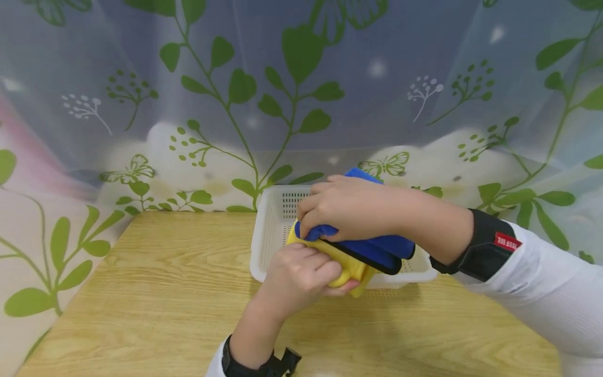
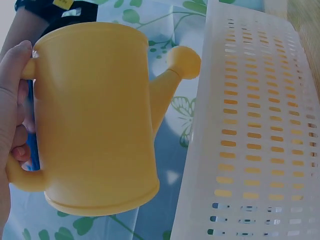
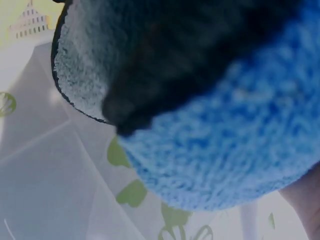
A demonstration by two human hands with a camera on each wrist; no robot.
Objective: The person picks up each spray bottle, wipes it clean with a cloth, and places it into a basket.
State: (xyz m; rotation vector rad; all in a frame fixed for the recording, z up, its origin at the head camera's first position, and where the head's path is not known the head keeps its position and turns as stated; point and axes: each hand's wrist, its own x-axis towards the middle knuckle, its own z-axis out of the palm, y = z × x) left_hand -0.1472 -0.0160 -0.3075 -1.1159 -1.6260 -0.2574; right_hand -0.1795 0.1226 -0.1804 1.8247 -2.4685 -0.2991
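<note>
My left hand (image 1: 301,269) grips the handle of a yellow plastic watering can (image 2: 95,115), whose round-headed spout points away from that hand in the left wrist view. The can is held up over the white basket's near rim. At its upper edge, the curled fingers of my right hand (image 1: 350,207) hold a folded blue cloth (image 1: 377,251) with black edging. That cloth lies against the can and partly hides it in the head view. Close up in the right wrist view, the fluffy blue cloth (image 3: 225,140) and a greyish part of it cover most of the picture.
A white slotted plastic basket (image 1: 270,230) stands on the wooden table (image 1: 165,293), behind and beneath the hands. A patterned curtain (image 1: 212,131) with green leaves and butterflies hangs at the table's back edge.
</note>
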